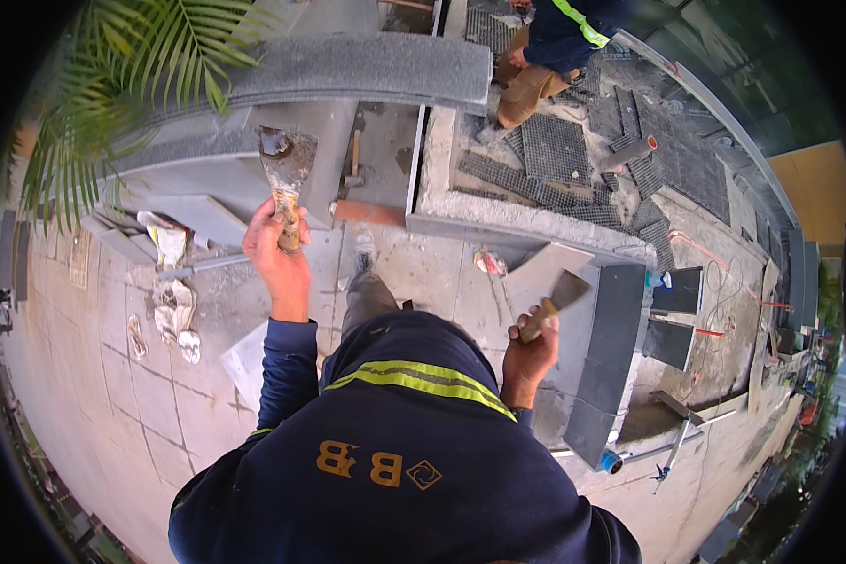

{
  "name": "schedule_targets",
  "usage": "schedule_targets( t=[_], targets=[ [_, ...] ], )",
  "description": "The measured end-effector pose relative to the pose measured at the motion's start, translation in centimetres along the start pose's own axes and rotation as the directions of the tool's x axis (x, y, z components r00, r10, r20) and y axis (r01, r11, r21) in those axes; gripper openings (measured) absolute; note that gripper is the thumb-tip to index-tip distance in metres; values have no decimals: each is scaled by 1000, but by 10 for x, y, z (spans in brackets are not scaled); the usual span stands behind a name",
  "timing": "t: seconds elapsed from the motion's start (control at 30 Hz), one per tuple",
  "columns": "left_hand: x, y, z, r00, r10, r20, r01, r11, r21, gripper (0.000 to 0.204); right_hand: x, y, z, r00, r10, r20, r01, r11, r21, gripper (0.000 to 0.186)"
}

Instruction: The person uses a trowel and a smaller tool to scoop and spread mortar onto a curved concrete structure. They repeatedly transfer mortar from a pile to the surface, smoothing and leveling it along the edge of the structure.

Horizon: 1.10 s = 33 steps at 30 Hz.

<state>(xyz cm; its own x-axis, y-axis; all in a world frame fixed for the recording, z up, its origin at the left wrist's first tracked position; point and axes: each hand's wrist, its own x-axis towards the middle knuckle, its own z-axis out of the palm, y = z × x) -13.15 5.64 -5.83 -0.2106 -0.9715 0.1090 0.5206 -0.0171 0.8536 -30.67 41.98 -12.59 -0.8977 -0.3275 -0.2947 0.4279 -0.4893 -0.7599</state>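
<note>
My left hand (pixel 277 256) is closed around the handle of a scraper (pixel 288 162), held up with its blade pointing away from me. Dark paste sits on that wide blade, and its handle is smeared with dried residue. In my right hand (pixel 532 355) I grip a second scraper (pixel 566 289) by its pale, wood-coloured handle. Its blade tilts up to the right and looks cleaner. The two tools are apart, and neither touches another surface. Beyond the left one is a long grey stone slab (pixel 367 70).
Top right, a co-worker (pixel 536 80) crouches among black grid mats (pixel 556 148) and an upright pipe (pixel 641 148). A dark slab (pixel 609 348) stands to my right, near a clamp (pixel 672 456). Left lie stained white cloths (pixel 172 308); palm fronds (pixel 150 56) overhang. A hammer (pixel 353 160) lies ahead.
</note>
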Motion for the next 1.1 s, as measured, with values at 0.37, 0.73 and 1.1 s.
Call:
schedule_targets(
  t=[0.37,0.73,1.1],
  targets=[
    [-72,45,-24,994,51,-101,-49,999,24,38,5,-36,-18,994,25,109,-3,981,-194,47],
    [-104,63,-76,998,-67,-13,66,995,-78,35,-13,51,47,971,225,82,-158,860,-485,43],
    [-145,115,-226,969,-228,-94,237,966,101,35,-114,153,78,870,472,142,-315,754,-577,40]
  ],
)
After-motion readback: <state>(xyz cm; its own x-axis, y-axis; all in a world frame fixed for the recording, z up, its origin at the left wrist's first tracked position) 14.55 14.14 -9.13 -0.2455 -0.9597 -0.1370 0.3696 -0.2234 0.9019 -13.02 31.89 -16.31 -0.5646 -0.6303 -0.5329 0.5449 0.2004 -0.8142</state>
